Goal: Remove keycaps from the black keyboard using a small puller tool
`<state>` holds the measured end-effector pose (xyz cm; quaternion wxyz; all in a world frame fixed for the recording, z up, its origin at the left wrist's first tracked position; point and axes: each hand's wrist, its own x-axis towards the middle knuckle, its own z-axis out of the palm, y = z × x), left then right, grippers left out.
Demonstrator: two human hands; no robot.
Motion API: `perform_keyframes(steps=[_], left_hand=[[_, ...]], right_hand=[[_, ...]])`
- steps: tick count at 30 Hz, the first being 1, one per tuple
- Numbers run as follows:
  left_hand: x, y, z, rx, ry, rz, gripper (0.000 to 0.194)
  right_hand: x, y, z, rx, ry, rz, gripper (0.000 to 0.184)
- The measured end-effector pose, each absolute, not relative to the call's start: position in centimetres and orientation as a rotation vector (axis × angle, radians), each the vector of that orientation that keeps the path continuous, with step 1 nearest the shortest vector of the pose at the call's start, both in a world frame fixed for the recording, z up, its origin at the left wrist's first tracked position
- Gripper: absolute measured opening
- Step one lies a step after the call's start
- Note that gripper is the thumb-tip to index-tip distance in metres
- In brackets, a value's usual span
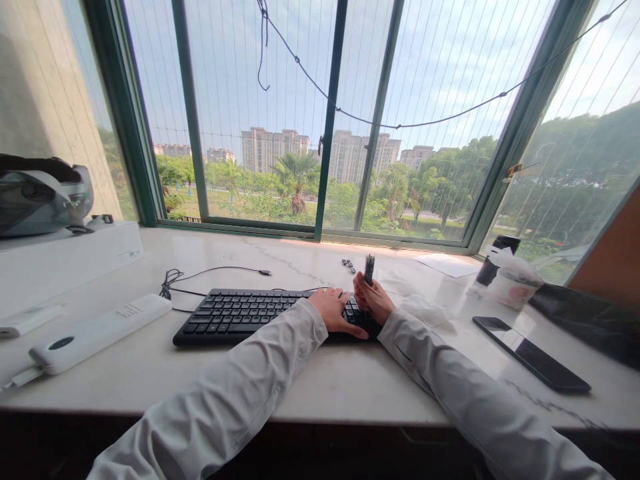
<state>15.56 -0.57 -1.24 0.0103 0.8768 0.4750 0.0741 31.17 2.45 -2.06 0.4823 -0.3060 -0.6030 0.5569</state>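
A black keyboard lies on the pale marble-patterned top. My left hand rests over its right part, thumb stretched out and fingers lying on the keys. My right hand is closed round a short dark tool that stands upright, its end showing above the fist. The tool's lower part and the keys under both hands are hidden, so I cannot tell whether it touches the keyboard. Several small black pieces that look like loose keycaps lie just behind the keyboard.
A white power strip and a black cable lie to the left, near a white box. On the right are a phone, crumpled clear plastic and a bagged cup. Windows rise behind.
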Motion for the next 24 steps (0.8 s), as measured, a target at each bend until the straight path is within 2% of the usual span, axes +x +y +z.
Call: perform_keyframes(steps=[5,13,19,24], left_hand=[[15.6,-0.6,-1.3,2.732,1.491,0.245,0.115],[15.5,-0.5,-1.5,2.719,1.49,0.255,0.113],[15.7,-0.5,-1.4,2.724,1.492,0.262,0.112],[15.8,-0.5,-1.5,2.754,1.484,0.318,0.105]], right_hand=[[31.3,2.8,-2.2,-0.739,-1.428,1.427,0.049],[30.6,2.9,-2.1,-0.81,-1.323,1.297,0.045],[30.1,2.5,-2.1,-0.851,-1.249,1.206,0.049],[30.4,2.3,-2.3,-0.833,-1.347,1.332,0.057]])
